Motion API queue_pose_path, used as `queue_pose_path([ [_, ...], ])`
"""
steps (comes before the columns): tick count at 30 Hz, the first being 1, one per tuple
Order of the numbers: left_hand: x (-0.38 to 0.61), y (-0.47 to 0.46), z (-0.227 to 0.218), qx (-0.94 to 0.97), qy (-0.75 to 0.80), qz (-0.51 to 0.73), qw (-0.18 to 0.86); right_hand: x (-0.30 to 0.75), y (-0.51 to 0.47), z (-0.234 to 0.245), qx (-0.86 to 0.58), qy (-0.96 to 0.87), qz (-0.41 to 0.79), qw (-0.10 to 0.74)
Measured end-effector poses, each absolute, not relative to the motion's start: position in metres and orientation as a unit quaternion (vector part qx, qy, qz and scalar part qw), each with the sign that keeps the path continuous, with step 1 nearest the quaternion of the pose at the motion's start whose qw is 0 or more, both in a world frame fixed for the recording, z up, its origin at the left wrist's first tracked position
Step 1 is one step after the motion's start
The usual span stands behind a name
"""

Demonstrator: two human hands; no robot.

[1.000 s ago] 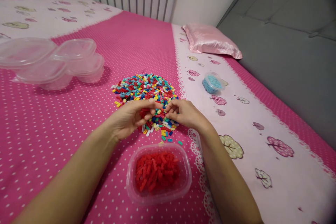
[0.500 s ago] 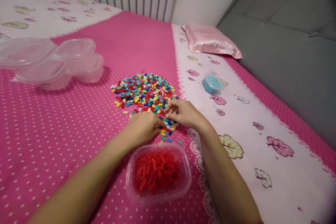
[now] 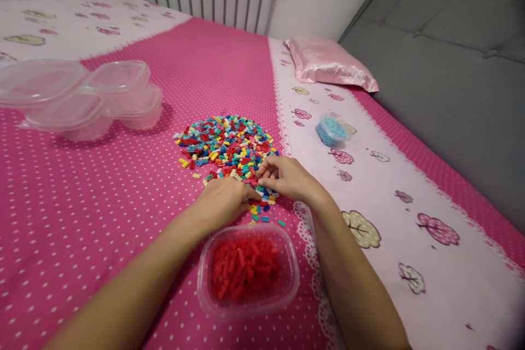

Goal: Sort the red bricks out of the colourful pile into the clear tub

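A pile of small bricks in many colours [image 3: 225,145] lies on the pink dotted bedspread [image 3: 82,202]. My left hand [image 3: 223,199] rests palm down on the pile's near edge, fingers curled over some bricks. My right hand [image 3: 285,178] is beside it, fingertips pinching among the bricks at the pile's near right edge. What either hand holds is hidden. A clear plastic tub filled with red bricks [image 3: 247,269] stands just in front of my hands.
Several empty clear tubs and lids [image 3: 82,98] sit stacked at the left. A small tub of light blue bricks [image 3: 332,129] stands to the right of the pile. A pink pillow [image 3: 328,63] and grey headboard [image 3: 451,65] lie beyond.
A second ago my left hand was lifted, palm up, with red bricks in it; it has turned over and dropped onto the pile's near edge. My right hand has barely moved.
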State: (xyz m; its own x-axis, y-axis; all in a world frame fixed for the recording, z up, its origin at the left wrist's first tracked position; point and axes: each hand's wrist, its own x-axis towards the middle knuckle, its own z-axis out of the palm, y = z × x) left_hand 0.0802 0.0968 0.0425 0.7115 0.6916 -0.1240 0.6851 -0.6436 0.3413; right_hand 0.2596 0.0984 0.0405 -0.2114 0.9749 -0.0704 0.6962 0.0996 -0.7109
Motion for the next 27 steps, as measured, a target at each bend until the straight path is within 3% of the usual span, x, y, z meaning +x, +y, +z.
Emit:
queue_pose_path([
  [10,0.083,0.097,0.040,0.903,0.402,-0.011,0.153,0.259,0.099,0.041,-0.593,-0.712,0.314,0.206],
  [14,0.080,0.098,0.041,0.890,0.415,0.028,0.186,0.260,0.098,0.040,-0.593,-0.710,0.318,0.206],
  [19,0.075,0.105,0.036,0.856,0.402,0.112,0.306,0.261,0.100,0.037,-0.587,-0.711,0.322,0.212],
  [27,0.072,0.109,0.045,0.516,0.368,0.340,0.695,0.259,0.098,0.040,-0.591,-0.709,0.321,0.212],
])
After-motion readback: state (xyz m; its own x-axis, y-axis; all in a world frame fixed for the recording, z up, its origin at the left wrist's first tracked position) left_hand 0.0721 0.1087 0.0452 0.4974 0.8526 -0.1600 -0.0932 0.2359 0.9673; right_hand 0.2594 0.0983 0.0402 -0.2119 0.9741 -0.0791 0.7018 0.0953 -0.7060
